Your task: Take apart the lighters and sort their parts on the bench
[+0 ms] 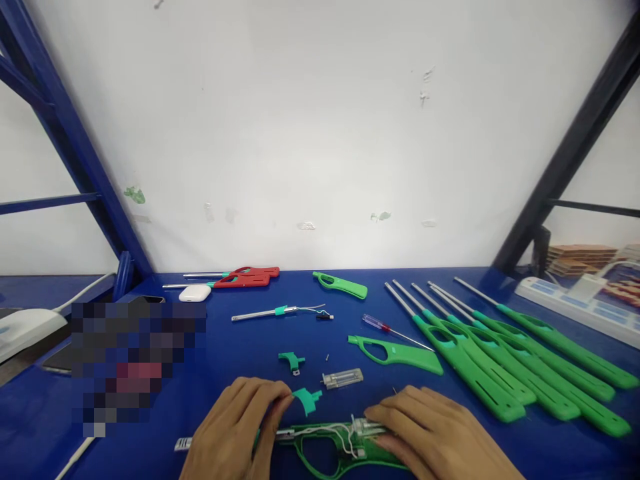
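Head view. Open green shell [374, 455]: front of blue surface [240, 357], between the hands. Right hand [430, 427]: fingers pinching clear module [360, 427] at the shell. Left hand [240, 420]: fingers curled over metal tube [183, 443]; grip, cannot tell. Step, apparently: arranging internals in the shell. Next move calls for: steady hold, white wires [330, 429] kept free.

Head view: from the person's head, facing forward and down.
Bottom edge: left hand [235, 427] and right hand [435, 430], nearest the lens.
Lower part: blue table [225, 353], seen obliquely from above.
Upper part: white wall [320, 133], faced nearly square-on.
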Available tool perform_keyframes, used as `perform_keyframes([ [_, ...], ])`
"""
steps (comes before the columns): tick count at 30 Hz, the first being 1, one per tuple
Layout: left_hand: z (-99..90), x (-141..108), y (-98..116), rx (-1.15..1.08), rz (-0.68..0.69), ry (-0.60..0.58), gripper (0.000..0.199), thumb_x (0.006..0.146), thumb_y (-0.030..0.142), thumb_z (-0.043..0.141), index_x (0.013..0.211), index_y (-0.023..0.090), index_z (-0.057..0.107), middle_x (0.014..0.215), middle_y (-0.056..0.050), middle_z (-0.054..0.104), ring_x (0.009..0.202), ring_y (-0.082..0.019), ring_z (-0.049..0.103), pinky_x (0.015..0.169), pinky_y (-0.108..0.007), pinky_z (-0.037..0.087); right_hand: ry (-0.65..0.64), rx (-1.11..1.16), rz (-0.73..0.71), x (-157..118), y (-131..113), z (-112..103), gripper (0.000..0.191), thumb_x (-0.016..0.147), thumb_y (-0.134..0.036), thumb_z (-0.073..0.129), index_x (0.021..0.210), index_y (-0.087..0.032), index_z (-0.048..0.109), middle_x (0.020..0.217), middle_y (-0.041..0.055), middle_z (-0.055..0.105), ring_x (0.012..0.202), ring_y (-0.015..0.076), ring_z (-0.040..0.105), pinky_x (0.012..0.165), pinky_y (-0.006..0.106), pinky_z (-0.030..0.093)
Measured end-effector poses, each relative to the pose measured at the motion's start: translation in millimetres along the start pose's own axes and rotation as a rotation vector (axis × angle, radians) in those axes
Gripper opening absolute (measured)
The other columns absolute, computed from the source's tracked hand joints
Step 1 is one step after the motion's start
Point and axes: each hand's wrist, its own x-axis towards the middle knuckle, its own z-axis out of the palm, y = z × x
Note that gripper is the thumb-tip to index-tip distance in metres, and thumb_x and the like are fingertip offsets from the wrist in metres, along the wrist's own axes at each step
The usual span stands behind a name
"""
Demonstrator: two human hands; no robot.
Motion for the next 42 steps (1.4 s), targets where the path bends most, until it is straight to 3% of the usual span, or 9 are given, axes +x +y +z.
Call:
perform_keyframes([
  [3,9.4,0.2,4.0,0.026,0.037,-0.008,0.021,0.116,0.027,0.048,0.126,0.027,0.067,0.109,-0.001,0.076,0.098,-0.018,0.074,0.087,-0.029,0.061,0.070,-0.024,-0.006,3.4,0.1,-1.7,0.035,0.119,-0.038,0.035,0.117,-0.027,0.068,0.101,-0.0046,0.082,0.083,0.0147,0.078,0.078,0.028,0.055],
  [6,23.7,1.7,14.9,-0.119,0.062,-0.132,0.024,0.111,0.020,0.053,0.130,0.028,0.065,0.114,-0.001,0.075,0.104,-0.019,0.072,0.093,-0.033,0.061,0.133,-0.053,-0.020,7.8,0.4,-3.6,0.034,0.119,-0.038,0.036,0.116,-0.027,0.068,0.100,-0.0054,0.082,0.083,0.0139,0.078,0.083,0.027,0.054],
  [10,38.5,7.6,26.1,-0.275,0.060,-0.255,0.022,0.109,0.014,0.053,0.116,0.029,0.067,0.104,0.002,0.074,0.094,-0.018,0.070,0.089,-0.032,0.059,0.173,-0.031,-0.017,9.7,-0.8,-4.8,0.032,0.119,-0.036,0.039,0.116,-0.027,0.069,0.101,-0.0045,0.082,0.084,0.0130,0.077,0.084,0.026,0.053],
  [16,43.9,4.9,22.9,-0.226,0.085,-0.314,0.033,0.099,0.005,0.055,0.114,0.030,0.069,0.096,-0.001,0.071,0.083,-0.021,0.067,0.080,-0.037,0.057,0.186,-0.064,-0.057,8.5,-0.4,-1.4,0.035,0.119,-0.038,0.039,0.117,-0.028,0.072,0.103,-0.0046,0.082,0.084,0.0148,0.077,0.079,0.028,0.053],
  [21,45.4,0.5,21.5,-0.178,0.055,-0.304,0.033,0.089,0.011,0.064,0.116,0.031,0.068,0.096,-0.003,0.068,0.081,-0.023,0.064,0.080,-0.041,0.057,0.216,-0.085,-0.059,9.2,0.5,1.7,0.033,0.119,-0.037,0.040,0.117,-0.027,0.072,0.102,-0.0048,0.083,0.083,0.0135,0.077,0.079,0.028,0.052],
  [29,54.6,-2.3,24.3,-0.108,0.056,-0.248,0.031,0.092,0.012,0.060,0.116,0.028,0.070,0.091,-0.003,0.060,0.075,-0.022,0.058,0.077,-0.040,0.053,0.238,-0.110,-0.056,4.6,1.7,6.5,0.032,0.119,-0.035,0.040,0.121,-0.028,0.071,0.103,-0.0036,0.083,0.086,0.0141,0.079,0.082,0.028,0.056],
  [35,51.4,1.1,27.9,-0.088,0.089,-0.194,0.060,0.089,0.006,0.062,0.142,0.034,0.063,0.094,-0.003,0.061,0.079,-0.023,0.059,0.073,-0.037,0.051,0.240,-0.092,-0.008,0.8,10.5,3.4,0.027,0.116,-0.032,0.046,0.125,-0.025,0.071,0.104,0.0030,0.082,0.085,0.0177,0.079,0.080,0.030,0.060],
  [40,37.4,7.7,33.6,-0.142,0.087,-0.164,0.020,0.102,0.013,0.063,0.115,0.027,0.069,0.107,-0.006,0.066,0.095,-0.024,0.063,0.082,-0.037,0.055,0.259,-0.048,-0.029,7.2,0.5,-2.2,0.028,0.117,-0.034,0.045,0.120,-0.026,0.072,0.099,0.0004,0.083,0.082,0.0155,0.079,0.079,0.026,0.060],
  [42,33.7,8.8,33.3,-0.154,0.081,-0.159,0.021,0.103,0.006,0.058,0.106,0.024,0.069,0.103,-0.005,0.067,0.094,-0.022,0.063,0.082,-0.035,0.054,0.252,-0.003,-0.041,11.4,-3.6,-3.4,0.027,0.117,-0.033,0.046,0.121,-0.026,0.072,0.099,-0.0006,0.083,0.083,0.0140,0.079,0.082,0.024,0.060],
])
